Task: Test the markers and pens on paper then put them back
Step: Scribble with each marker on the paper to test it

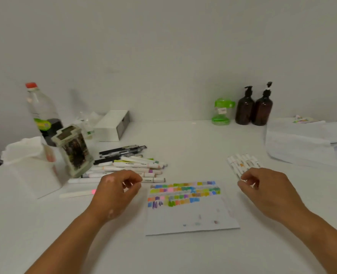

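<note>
Nothing was seen in left hand [118,192]; right hand [262,189] grip at markers [242,163] was unclear. Paper [191,214] part-filled; next marker judged needed.

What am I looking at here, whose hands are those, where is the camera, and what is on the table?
There is no machine here: these are a person's two bare hands, filmed by one camera worn on the head, looking forward and down. The left hand and right hand are over a white table, fingers curled; it is too blurred to tell whether either grip holds anything. Between them lies a sheet of paper with rows of colour swatches. Left of it is a pile of markers and pens; a row of markers lies by the right hand. At the back stand two brown pump bottles, a green jar and a clear bottle.
</note>
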A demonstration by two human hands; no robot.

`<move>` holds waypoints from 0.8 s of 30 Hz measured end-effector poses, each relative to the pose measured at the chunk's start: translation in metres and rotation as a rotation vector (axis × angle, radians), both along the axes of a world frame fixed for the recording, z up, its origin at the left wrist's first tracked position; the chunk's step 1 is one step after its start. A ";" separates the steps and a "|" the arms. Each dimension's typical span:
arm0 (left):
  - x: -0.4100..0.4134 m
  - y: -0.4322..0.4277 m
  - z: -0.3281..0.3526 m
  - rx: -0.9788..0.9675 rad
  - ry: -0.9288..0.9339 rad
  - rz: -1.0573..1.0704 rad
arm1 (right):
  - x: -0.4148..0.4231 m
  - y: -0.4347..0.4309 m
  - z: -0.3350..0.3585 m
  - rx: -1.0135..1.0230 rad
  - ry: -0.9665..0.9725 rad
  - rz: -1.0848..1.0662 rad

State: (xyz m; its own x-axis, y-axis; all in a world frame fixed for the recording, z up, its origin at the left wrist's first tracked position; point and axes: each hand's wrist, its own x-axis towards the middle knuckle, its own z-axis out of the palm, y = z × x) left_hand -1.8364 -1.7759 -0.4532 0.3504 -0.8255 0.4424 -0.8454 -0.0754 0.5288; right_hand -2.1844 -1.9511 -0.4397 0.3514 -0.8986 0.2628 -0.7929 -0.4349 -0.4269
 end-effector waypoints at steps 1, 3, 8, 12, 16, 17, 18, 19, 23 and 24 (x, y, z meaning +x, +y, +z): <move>0.016 0.011 -0.001 0.054 -0.081 0.048 | 0.008 0.011 -0.002 0.021 -0.014 0.056; 0.048 0.034 -0.004 0.125 -0.168 0.158 | 0.024 0.029 -0.005 0.069 -0.037 0.123; 0.083 0.064 -0.017 0.245 -0.301 0.330 | 0.055 0.046 -0.007 0.084 -0.082 0.200; 0.078 0.062 -0.010 0.387 -0.360 0.316 | 0.061 0.055 -0.010 0.082 -0.090 0.244; 0.038 0.045 0.013 0.307 -0.191 0.189 | 0.053 0.063 -0.007 0.104 -0.119 0.277; 0.022 0.039 0.021 0.227 -0.055 0.163 | 0.051 0.066 -0.006 0.116 -0.142 0.287; 0.005 0.034 0.028 0.163 0.132 0.112 | 0.050 0.068 -0.004 0.139 -0.175 0.302; -0.013 0.028 0.035 0.129 0.355 0.016 | 0.051 0.071 -0.002 0.177 -0.211 0.324; -0.077 0.009 0.033 -0.025 1.005 -0.386 | 0.059 0.088 0.007 0.370 -0.319 0.472; -0.087 0.006 0.030 -0.069 1.132 -0.429 | 0.060 0.092 0.008 0.420 -0.327 0.509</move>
State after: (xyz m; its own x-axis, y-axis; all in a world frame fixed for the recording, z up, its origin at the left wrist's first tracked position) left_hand -1.9237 -1.7698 -0.4236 0.2712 -0.9561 0.1110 0.1483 0.1555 0.9767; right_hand -2.1241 -1.8596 -0.4315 0.7142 -0.6935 0.0950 -0.3404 -0.4626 -0.8186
